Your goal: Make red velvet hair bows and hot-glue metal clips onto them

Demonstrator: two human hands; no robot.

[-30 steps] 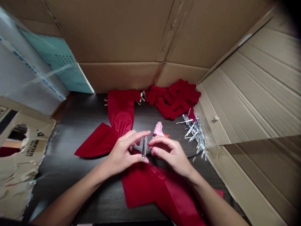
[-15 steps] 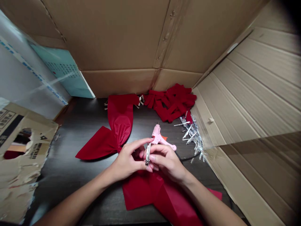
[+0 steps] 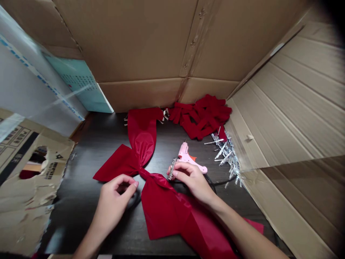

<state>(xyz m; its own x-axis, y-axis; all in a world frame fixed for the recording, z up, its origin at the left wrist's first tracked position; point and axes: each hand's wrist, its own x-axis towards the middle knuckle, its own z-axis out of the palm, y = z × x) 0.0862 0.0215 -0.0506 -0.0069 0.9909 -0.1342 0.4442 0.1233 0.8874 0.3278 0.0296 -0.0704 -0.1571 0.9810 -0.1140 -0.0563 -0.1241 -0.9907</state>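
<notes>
Two hands: now apart; half a second ago both met on the clip over the bow's middle.
Right hand [image 3: 192, 178]: fingers pinched on the clip [image 3: 171, 169], holding it alone, tilted, just above the bow's right lobe.
Left hand [image 3: 114, 196]: has let go of the clip and drawn back to the left of the knot; fingers curled, thumb and forefinger tips close together, nothing visible between them, hovering low over the table.
Bow [image 3: 151, 172]: red, flat on the table [image 3: 81, 180]; knot lies between the two hands, one lobe runs away from the grip toward the far wall, another spreads under the right wrist.
Change: the clip passed from a two-handed hold to the right hand only, which reads as the clip being ready and the left hand freed.
Glue gun [image 3: 188, 160]: pink, just beyond the right fingertips, nearly touching them; its cord trails behind the right hand.
Clip pile [image 3: 226, 154]: loose metal clips well right of the grip, against the cardboard wall [image 3: 283, 108].
Red strips [image 3: 202, 115]: heaped far beyond the grip, in the back corner.
Edges: cardboard closes the right and far sides; a torn box [image 3: 27, 180] closes the left.
Open room: bare dark table left of the left hand and between the bow and the torn box.
</notes>
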